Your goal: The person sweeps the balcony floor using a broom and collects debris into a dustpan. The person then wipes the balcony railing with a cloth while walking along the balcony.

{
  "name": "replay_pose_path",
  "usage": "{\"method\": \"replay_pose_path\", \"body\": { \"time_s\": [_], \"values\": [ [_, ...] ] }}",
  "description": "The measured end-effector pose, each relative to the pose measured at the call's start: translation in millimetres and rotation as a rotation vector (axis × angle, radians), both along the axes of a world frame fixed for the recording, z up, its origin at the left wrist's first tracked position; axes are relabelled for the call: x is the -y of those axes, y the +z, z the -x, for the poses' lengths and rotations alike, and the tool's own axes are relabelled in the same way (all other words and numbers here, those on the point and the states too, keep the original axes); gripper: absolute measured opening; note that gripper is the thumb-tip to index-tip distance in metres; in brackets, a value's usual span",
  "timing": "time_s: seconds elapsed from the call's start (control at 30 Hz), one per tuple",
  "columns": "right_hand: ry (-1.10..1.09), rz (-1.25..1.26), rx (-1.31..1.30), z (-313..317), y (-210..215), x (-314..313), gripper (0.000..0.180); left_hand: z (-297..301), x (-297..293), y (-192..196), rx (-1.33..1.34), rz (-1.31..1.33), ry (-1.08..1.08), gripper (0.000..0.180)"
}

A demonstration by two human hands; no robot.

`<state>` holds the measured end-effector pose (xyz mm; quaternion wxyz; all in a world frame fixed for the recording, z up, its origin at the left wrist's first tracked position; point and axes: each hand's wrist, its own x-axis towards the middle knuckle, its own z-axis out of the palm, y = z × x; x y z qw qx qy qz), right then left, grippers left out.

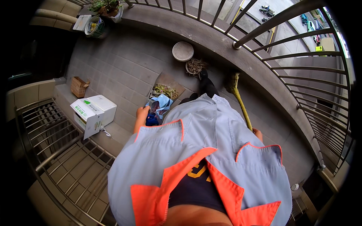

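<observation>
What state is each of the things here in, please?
Light-blue plastic bag: gripped in left hand.
Long yellow-green stick: slanting; right hand partly hidden, grip unclear.
White rectangular cardboard box: one panel hanging out.
Small brown cardboard box: standing upright.
Pale grey cloth jacket: orange collar spread open.
Thin yellowish scraps: heaped on brown sheet.

Print on white box (pixel 104 106), dark shirt (pixel 194 190)
The box carries green print (pixel 80 111); yellow characters (pixel 197 172), partly hidden by the jacket (pixel 151 158), cross the shirt.

Two hands (pixel 141 115), two pockets (pixel 160 132), one broom (pixel 238 97), one bag (pixel 161 103), one brown box (pixel 78 87), one round dish (pixel 183 51) and one potted plant (pixel 108 9).
</observation>
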<state>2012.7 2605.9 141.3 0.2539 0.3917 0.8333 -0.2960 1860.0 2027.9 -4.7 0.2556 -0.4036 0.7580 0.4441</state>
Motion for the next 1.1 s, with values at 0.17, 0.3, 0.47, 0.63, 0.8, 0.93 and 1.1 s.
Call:
{"method": "replay_pose_path", "body": {
  "time_s": [0.17, 0.3, 0.47, 0.63, 0.8, 0.93, 1.1],
  "values": [
    [0.154, 0.028, -0.06, -5, -20, -19, 0.028, -5, -6, 9, 0.039, 0.004, 0.078, 0.029],
    [0.328, -0.091, 0.039, 20, 28, -5, 0.032, -1, -20, 18, 0.064, 0.029, 0.09, 0.029],
    [0.625, -0.25, 0.23, 56, 53, -15, 0.046, -5, -30, 27, 0.111, 0.082, 0.054, 0.03],
    [0.735, -0.247, 0.076, 118, 17, -16, 0.05, -15, -47, 32, 0.126, 0.072, 0.107, 0.031],
    [0.784, -0.102, 0.104, 180, -35, -3, 0.041, -12, -71, 51, 0.11, 0.039, 0.147, 0.027],
    [0.831, -0.003, 0.167, 195, -66, 11, 0.039, -23, -76, 51, 0.105, -0.002, 0.19, 0.025],
    [0.774, 0.122, 0.137, 195, -72, 12, 0.034, -26, -79, 49, 0.11, -0.062, 0.267, 0.021]
  ]
}}
